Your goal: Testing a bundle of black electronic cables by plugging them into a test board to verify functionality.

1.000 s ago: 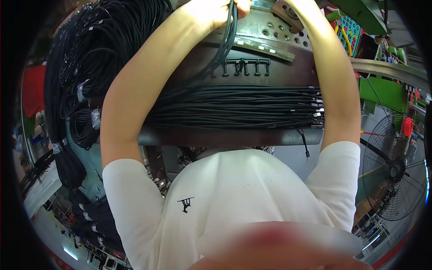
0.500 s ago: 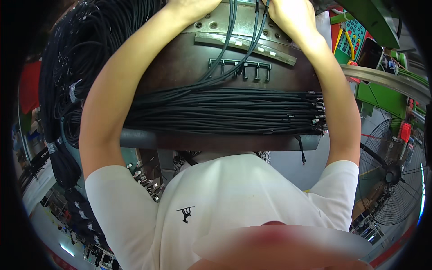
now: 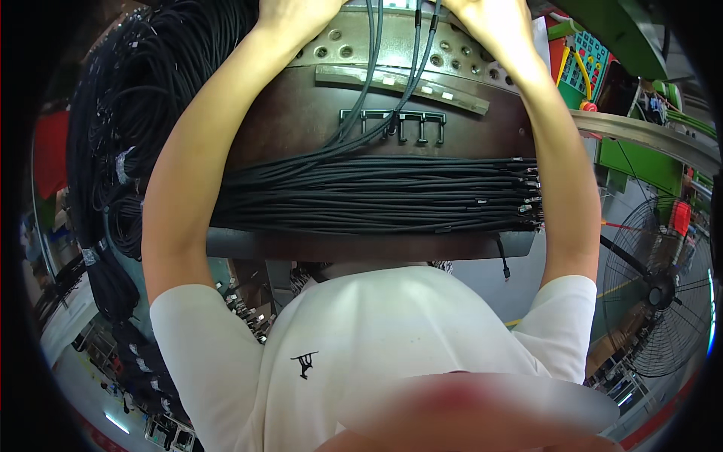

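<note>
Although both hands lie partly beyond the upper edge of the view, the wrists and backs show. Left hand [image 3: 305,13]: fingertips cut off, just left of the raised cables; cannot tell whether it is closed on them. Right hand [image 3: 493,21]: fingers reach toward the same cables from the other side; grip likewise cannot be told.

Position: the raised cables [image 3: 416,53], black and thin, run between the hands, then bend toward the body and sweep left under the left forearm. On the way they pass over a metal bar [image 3: 346,75] and a black pronged rack [image 3: 422,117]. Two carry thicker sleeves [image 3: 418,19] close to the right hand. A cable bundle [image 3: 361,192] lies nearer the body than either hand, spread across the dark tabletop [image 3: 279,117], metal ends at its right. Beyond the left forearm hangs a large cable mass [image 3: 173,98]; right of the right hand, a teal keypad [image 3: 595,49].

Handling (judged): each strand light, flexible yet springy, jacket probably smooth without being slick; a gathered bundle would drag and tangle. Metal ends look the more delicate part. Best hold: pinch the jacket just behind the sleeve, never the tip.
</note>
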`<move>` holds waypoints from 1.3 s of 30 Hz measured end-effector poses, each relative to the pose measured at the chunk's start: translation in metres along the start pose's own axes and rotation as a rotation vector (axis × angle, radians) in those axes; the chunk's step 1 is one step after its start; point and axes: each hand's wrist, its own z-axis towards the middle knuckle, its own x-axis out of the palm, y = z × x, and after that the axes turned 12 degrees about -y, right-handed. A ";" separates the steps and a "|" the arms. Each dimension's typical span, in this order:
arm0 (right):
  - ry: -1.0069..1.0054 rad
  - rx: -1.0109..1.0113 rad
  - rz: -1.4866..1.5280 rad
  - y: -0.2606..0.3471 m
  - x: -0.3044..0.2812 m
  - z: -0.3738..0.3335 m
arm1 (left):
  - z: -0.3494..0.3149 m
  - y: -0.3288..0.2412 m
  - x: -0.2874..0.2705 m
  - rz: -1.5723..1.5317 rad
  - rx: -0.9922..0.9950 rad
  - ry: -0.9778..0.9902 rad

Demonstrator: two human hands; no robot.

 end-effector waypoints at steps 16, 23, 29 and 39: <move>-0.266 -0.147 0.015 0.008 -0.004 -0.011 | -0.011 0.005 0.004 -0.062 -0.104 0.270; -0.253 -0.097 0.273 0.001 -0.128 -0.139 | -0.068 -0.035 -0.157 -0.828 -0.417 0.741; -0.258 0.723 -0.020 -0.014 -0.122 -0.345 | -0.251 -0.066 -0.220 -0.158 -0.451 1.131; 0.478 0.708 0.076 -0.024 -0.062 -0.442 | -0.303 -0.047 -0.191 0.060 -0.610 0.745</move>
